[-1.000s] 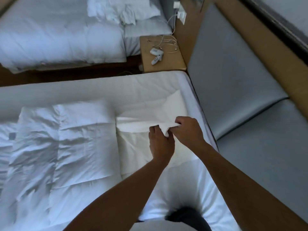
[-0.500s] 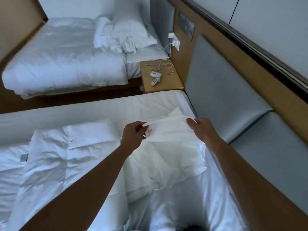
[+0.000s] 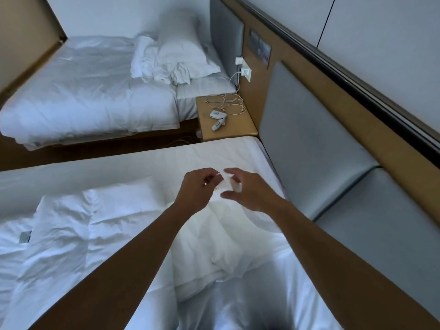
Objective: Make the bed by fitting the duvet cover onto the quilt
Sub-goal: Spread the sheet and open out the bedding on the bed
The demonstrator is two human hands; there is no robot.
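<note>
Since a half-second ago my hands have drawn together; cover edge no longer stretched between them. Duvet cover (image 3: 228, 236) lies bunched on the bed (image 3: 238, 151), quilt (image 3: 78, 229) beside it at left. Left hand (image 3: 197, 190) pinches a raised cover corner. Right hand (image 3: 247, 190), fingers curled around it, blurred; grip unclear. Beyond: nightstand (image 3: 240, 129), second bed (image 3: 83, 91).

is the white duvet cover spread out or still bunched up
Bunched up: the white duvet cover lies crumpled on the bed, one corner lifted by the left hand.

Right hand (image 3: 247, 189) motion-blurred
</note>
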